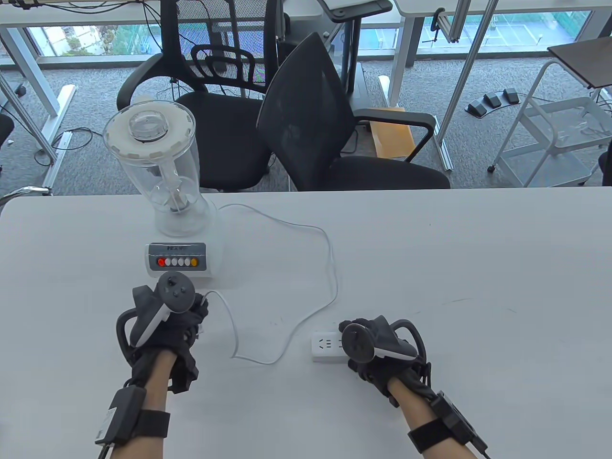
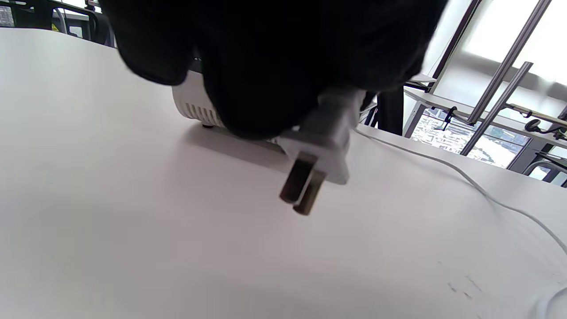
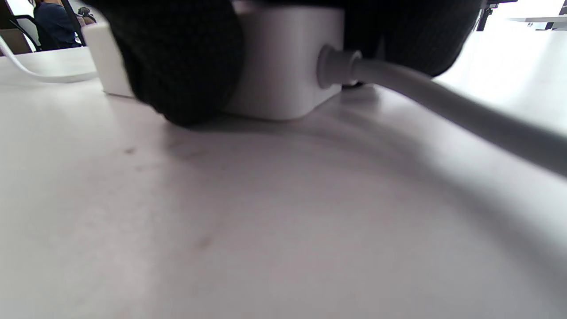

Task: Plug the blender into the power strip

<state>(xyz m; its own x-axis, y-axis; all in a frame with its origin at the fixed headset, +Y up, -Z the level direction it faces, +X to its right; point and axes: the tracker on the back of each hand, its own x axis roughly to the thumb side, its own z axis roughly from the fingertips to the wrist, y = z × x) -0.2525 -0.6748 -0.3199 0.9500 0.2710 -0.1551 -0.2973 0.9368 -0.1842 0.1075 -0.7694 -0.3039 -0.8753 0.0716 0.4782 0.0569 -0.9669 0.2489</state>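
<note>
The blender (image 1: 165, 191), a clear jar on a white base with a button panel, stands at the table's left. Its thin white cord (image 1: 330, 258) loops right, then back to my left hand (image 1: 184, 318). My left hand grips the white plug (image 2: 325, 141) just in front of the blender base (image 2: 192, 104); the two prongs (image 2: 301, 188) point down, a little above the table. The white power strip (image 1: 326, 346) lies right of centre. My right hand (image 1: 368, 344) grips its right end and presses it to the table; in the right wrist view my fingers (image 3: 186, 57) wrap the strip (image 3: 279, 62).
The strip's own thick grey cable (image 3: 443, 106) runs out of its end under my right hand. Two black office chairs (image 1: 334, 124) stand beyond the table's far edge. The cord's loop (image 1: 258, 356) lies on the table between my hands.
</note>
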